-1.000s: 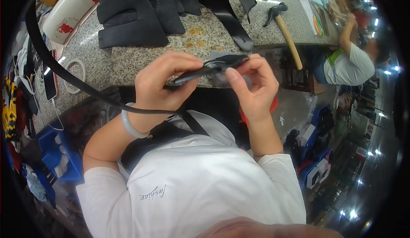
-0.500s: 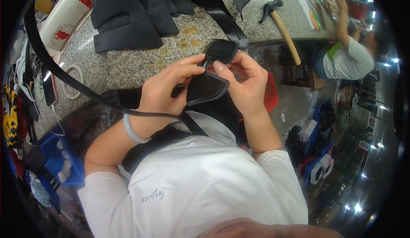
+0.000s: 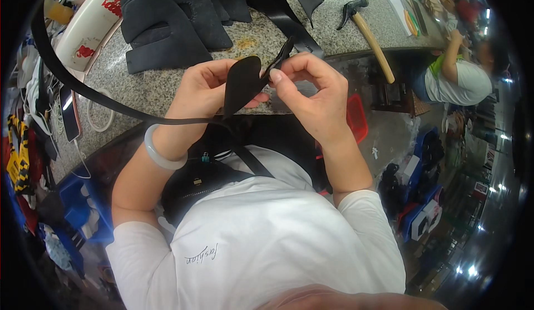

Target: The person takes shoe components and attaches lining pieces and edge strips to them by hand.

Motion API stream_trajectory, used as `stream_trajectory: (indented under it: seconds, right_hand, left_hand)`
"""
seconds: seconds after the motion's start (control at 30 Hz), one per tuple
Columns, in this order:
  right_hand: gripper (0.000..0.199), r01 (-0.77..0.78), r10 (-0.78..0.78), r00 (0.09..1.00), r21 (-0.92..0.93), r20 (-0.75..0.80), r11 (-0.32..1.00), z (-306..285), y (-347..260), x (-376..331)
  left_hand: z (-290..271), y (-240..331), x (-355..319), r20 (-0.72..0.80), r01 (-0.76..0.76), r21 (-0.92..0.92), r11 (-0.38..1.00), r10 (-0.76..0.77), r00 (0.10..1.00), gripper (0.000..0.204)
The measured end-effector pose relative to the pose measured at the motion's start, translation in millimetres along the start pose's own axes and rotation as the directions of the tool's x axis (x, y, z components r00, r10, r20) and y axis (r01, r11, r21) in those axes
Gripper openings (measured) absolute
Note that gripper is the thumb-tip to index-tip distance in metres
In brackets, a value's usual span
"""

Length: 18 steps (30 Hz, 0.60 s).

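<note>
- While both hands are raised just over the near edge of the speckled stone worktop [image 3: 156, 90], they hold a folded black piece [image 3: 243, 84] between them.
- The left hand [image 3: 201, 85] grips its left, broad flap, some fingers hidden behind; a fingertip shows below its right edge.
- The right hand [image 3: 310, 94] pinches the narrower right part between thumb and forefinger; its other fingers are curled, and whether they touch the piece I cannot tell.
- A pale bangle [image 3: 161, 151] circles the left wrist.
- Beyond the left hand lie overlapping black cut pieces [image 3: 172, 34], with a long black strip [image 3: 283, 16] to their right.
- A hammer [image 3: 374, 48] lies farther right, its wooden handle jutting past the worktop edge.
- At left are a phone [image 3: 70, 115] and a coiled white cable [image 3: 101, 127].
- A co-worker [image 3: 459, 84] in a white top is at the far right.
</note>
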State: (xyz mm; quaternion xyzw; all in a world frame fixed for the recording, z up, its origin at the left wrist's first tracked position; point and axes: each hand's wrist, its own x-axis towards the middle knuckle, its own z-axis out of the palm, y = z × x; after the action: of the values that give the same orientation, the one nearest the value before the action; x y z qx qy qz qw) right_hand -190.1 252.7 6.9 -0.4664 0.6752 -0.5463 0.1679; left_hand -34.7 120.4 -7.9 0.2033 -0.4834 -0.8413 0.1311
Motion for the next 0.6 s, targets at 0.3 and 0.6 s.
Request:
stream_trajectory:
  seconds: [0.3, 0.6]
  right_hand:
    - [0.011, 0.014, -0.014, 1.000, 0.077, -0.006, 0.997, -0.3, -1.3, -0.7]
    - [0.014, -0.186, 0.180, 0.983, 0.200, 0.048, 0.962, -4.0, 10.4, -7.1]
  left_hand:
    - [0.3, 2.1, 3.3, -0.032, 0.059, 0.113, 0.992, -0.055, 0.998, 0.019]
    - [14.3, -8.6, 1.0, -0.088, -0.184, 0.156, 0.970, 0.200, 0.976, 0.020]
